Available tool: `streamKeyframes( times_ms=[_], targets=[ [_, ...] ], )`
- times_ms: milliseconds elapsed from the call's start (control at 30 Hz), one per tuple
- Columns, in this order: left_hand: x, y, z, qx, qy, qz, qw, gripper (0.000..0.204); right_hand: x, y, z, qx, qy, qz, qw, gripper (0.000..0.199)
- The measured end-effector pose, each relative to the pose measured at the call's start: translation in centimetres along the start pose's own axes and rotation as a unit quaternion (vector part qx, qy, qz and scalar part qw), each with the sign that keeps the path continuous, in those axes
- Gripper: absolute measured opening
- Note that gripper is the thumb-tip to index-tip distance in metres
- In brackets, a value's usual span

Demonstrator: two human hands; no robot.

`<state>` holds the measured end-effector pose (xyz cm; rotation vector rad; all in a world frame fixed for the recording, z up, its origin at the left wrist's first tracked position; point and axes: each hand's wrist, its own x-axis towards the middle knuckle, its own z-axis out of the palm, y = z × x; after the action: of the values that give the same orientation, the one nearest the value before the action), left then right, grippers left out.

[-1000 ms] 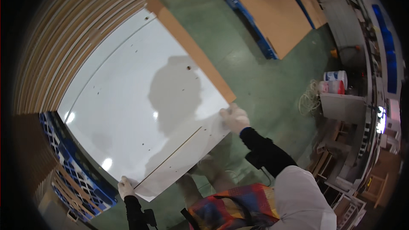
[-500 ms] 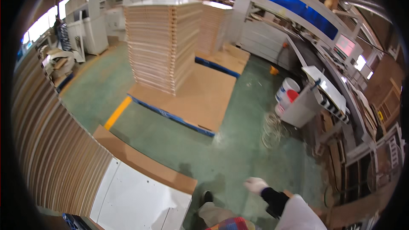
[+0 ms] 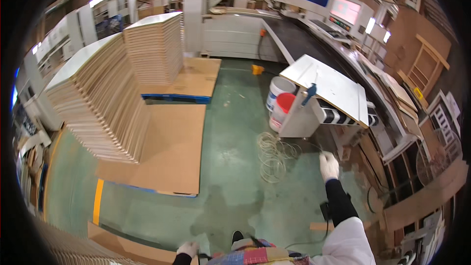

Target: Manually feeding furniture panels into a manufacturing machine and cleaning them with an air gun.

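My right hand [image 3: 329, 166], in a white glove, reaches forward at the right with its fingers loosely curled in; nothing shows in it. It is nearest to a white panel [image 3: 331, 88] lying tilted on the striped rollers [image 3: 338, 113] of a machine table. A blue handled tool [image 3: 309, 94] hangs at that table's near left corner. Low at the bottom edge is my left hand [image 3: 188, 249], also gloved, beside my patchwork-coloured apron [image 3: 265, 255]; its fingers are too small and blurred to read.
Two tall stacks of panels, a nearer stack [image 3: 100, 103] and a farther stack [image 3: 154, 51], stand on cardboard-covered pallets [image 3: 171, 142] at the left. Buckets [image 3: 280, 93] and a loose coil of clear hose [image 3: 272, 159] are on the green floor. A long dark conveyor [image 3: 304, 41] runs behind the panel.
My view has swung right and moved toward the machine table. My right arm now stretches farther forward, and my left hand has come into sight. The white panel stack at lower left has mostly left view.
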<state>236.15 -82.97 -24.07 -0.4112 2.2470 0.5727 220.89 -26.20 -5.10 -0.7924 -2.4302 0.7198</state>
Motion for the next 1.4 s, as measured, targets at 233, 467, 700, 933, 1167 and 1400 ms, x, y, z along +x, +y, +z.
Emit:
streamKeyframes(
  times_ms=[233, 467, 700, 933, 1167, 1400],
  targets=[
    [5.3, 16.9, -15.5, 0.016, 0.070, 0.123, 0.990, 0.046, 17.9, -7.6, 8.9, 0.043, 0.045, -0.014, 0.998, 0.051],
    [18.8, 33.0, -27.3, 0.138, -0.007, 0.204, 0.969, 0.047, 27.0, -10.1, 16.8, 0.131, 0.194, 0.141, 0.962, 0.055],
    [29.4, 53.8, -36.7, 0.163, -0.008, 0.431, 0.887, 0.039, 24.4, -14.0, 5.4, 0.233, 0.265, 0.159, 0.922, 0.031],
    [29.6, 76.9, -35.3, -0.232, -0.328, 0.316, 0.859, 0.048, 22.9, -18.0, -5.7, 0.369, 0.396, 0.180, 0.821, 0.031],
    [29.1, 83.1, -32.5, -0.165, -0.422, 0.388, 0.803, 0.039, 31.1, -16.5, -4.0, -0.002, -0.016, 0.478, 0.878, 0.035],
    [29.3, 83.0, -32.6, -0.108, -0.417, 0.413, 0.802, 0.038, 49.7, -10.0, 0.4, 0.103, -0.060, 0.372, 0.920, 0.032]
  ],
)
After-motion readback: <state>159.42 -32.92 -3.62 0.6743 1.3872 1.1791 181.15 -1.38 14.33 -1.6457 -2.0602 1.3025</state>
